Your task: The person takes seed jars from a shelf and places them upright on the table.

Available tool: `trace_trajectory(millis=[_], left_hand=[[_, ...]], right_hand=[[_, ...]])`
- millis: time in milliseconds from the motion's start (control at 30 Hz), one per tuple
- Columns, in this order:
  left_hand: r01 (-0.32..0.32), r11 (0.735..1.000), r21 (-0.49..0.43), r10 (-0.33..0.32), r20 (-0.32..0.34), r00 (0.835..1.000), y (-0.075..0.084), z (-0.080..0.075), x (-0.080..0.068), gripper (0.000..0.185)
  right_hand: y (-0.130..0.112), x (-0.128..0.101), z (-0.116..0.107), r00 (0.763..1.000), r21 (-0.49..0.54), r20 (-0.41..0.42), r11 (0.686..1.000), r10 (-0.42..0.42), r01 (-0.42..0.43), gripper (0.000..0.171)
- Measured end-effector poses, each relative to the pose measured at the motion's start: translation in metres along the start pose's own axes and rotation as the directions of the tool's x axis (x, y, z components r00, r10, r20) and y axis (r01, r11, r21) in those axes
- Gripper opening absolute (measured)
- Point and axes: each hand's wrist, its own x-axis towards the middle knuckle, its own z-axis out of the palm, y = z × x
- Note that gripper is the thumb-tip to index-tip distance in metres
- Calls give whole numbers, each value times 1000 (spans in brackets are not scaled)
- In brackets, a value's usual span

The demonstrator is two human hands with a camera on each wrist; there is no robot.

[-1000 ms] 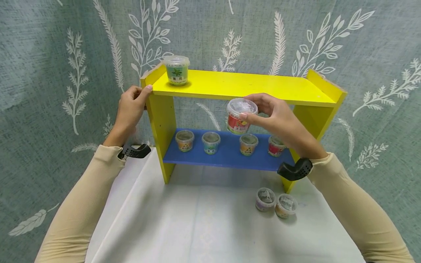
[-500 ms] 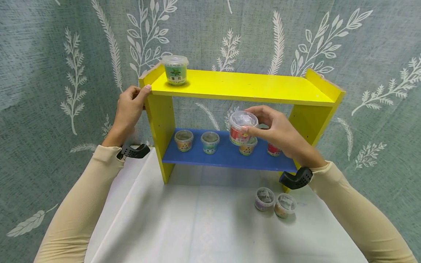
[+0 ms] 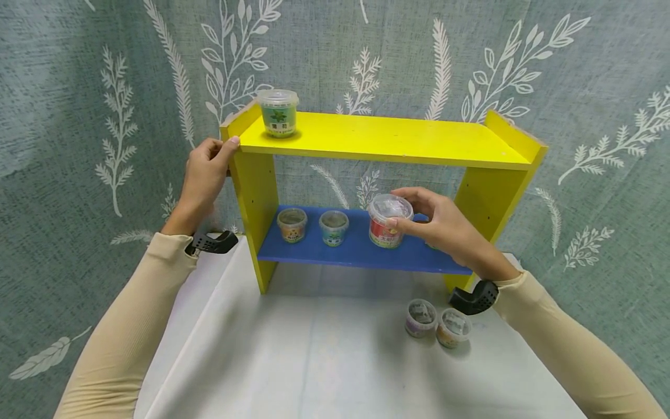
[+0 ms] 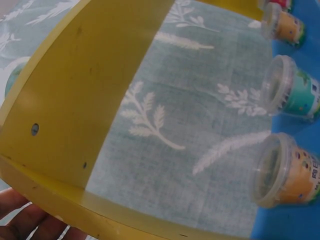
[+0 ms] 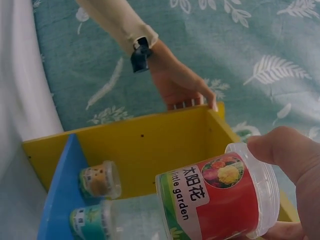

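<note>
head view: a green cup (image 3: pixel 278 116) and two small cups (image 3: pixel 292 226), left of my right hand (image 3: pixel 445 226), are shelved; the red cup (image 3: pixel 384 234) it holds at the blue shelf (image 3: pixel 314 255) isn't released. below that hand on the surface (image 3: pixel 335 355), a purple cup (image 3: pixel 420 320) and an orange cup (image 3: pixel 453 330) seem left. left wrist: my left hand (image 4: pixel 29 219) appears to grip the yellow frame (image 4: pixel 85 85), thumb unseen. right wrist: thumb and fingers pinch the red cup's lid (image 5: pixel 265 200).
</note>
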Motion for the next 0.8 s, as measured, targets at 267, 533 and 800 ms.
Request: trace_trajectory(millis=[267, 533, 800], left_hand=[[-12, 1000, -13, 12, -4, 1000, -1, 0, 1, 51], [-16, 1000, -8, 16, -4, 1000, -1, 0, 0, 51], [-7, 1000, -2, 7, -4, 1000, 0, 0, 0, 51]], right_hand=[[15, -5, 3, 1000, -7, 21, 1000, 5, -5, 58], [28, -11, 9, 999, 29, 34, 999, 31, -32, 59], [41, -17, 14, 996, 41, 48, 997, 70, -72, 60]])
